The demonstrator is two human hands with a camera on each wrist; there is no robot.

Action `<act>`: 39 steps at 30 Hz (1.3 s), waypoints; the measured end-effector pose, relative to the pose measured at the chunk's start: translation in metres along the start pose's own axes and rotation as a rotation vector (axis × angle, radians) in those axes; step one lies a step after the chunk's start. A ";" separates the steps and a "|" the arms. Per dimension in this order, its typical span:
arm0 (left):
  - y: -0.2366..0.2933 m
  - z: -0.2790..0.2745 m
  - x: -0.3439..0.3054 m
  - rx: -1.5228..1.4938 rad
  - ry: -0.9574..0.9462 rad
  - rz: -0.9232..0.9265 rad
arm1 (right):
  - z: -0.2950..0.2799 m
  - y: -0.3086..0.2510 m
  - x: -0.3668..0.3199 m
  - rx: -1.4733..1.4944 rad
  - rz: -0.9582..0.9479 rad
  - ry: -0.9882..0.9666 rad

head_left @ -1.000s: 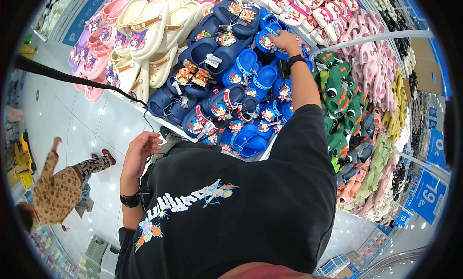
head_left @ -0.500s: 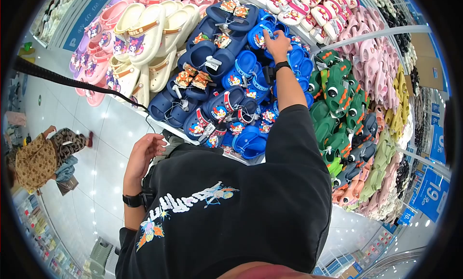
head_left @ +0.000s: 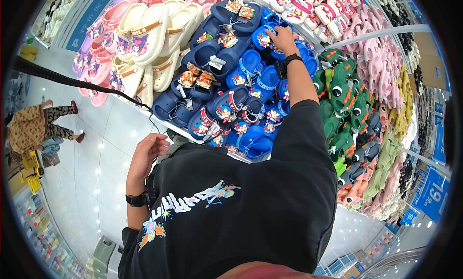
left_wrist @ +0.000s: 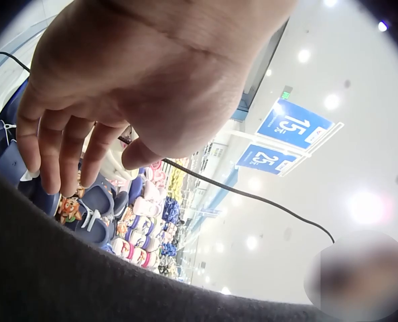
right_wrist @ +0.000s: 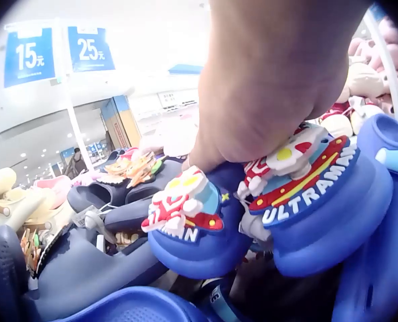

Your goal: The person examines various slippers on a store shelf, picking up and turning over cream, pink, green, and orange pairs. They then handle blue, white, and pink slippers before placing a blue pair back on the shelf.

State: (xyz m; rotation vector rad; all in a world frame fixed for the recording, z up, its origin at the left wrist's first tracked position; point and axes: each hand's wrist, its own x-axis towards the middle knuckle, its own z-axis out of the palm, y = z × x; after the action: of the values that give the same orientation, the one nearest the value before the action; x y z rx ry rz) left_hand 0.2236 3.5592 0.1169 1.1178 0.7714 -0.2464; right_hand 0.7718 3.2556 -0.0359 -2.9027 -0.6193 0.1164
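Observation:
My right hand (head_left: 285,41) reaches into the pile and holds a pair of bright blue clogs by their upper edges. The left clog of the pair (head_left: 263,39) lies beside its fingers. Up close in the right wrist view, both clogs carry red and white figure ornaments; one clog (right_wrist: 333,215) reads ULTRAMAN. The fingertips are hidden behind the clogs there. My left hand (head_left: 148,151) hangs loosely by the body, holding nothing, fingers slightly bent. Navy clogs (head_left: 219,62) with orange animal ornaments lie left of the right hand. More blue clogs (head_left: 253,143) are heaped nearer the body.
Cream clogs (head_left: 144,33) fill the left side of the display. Green dinosaur clogs (head_left: 340,91) lie to the right, beside a white rail (head_left: 376,34). A black strap (head_left: 82,82) crosses from the left. Another person (head_left: 29,129) stands on the tiled floor at left.
My right hand shifted a little toward the body with fingers spread, then back over the blue clogs. The clogs stay put. The other person has moved left; the left hand hangs as before.

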 end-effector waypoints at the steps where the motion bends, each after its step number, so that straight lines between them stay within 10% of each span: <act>1: 0.001 0.001 0.000 0.005 -0.002 -0.007 | 0.004 0.008 0.007 -0.023 -0.080 0.000; 8: 0.004 0.000 0.000 -0.019 0.004 -0.005 | -0.008 0.018 0.015 -0.145 -0.178 -0.258; 15: 0.005 0.005 0.005 -0.012 -0.016 -0.040 | 0.014 -0.011 0.011 -0.180 -0.299 -0.162; 24: 0.009 0.003 0.004 -0.009 0.014 -0.042 | 0.034 -0.008 0.020 0.254 -0.004 0.161; 29: 0.009 0.004 0.007 -0.004 0.000 -0.037 | -0.022 -0.015 0.000 -0.131 -0.039 -0.300; 39: 0.005 0.003 0.012 0.008 -0.027 -0.034 | -0.001 0.018 0.009 0.031 -0.006 -0.301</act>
State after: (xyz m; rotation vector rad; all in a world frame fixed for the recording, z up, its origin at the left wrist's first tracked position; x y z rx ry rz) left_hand 0.2360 3.5615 0.1131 1.1074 0.7667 -0.2927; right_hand 0.7873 3.2433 -0.0386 -2.8749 -0.6641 0.5648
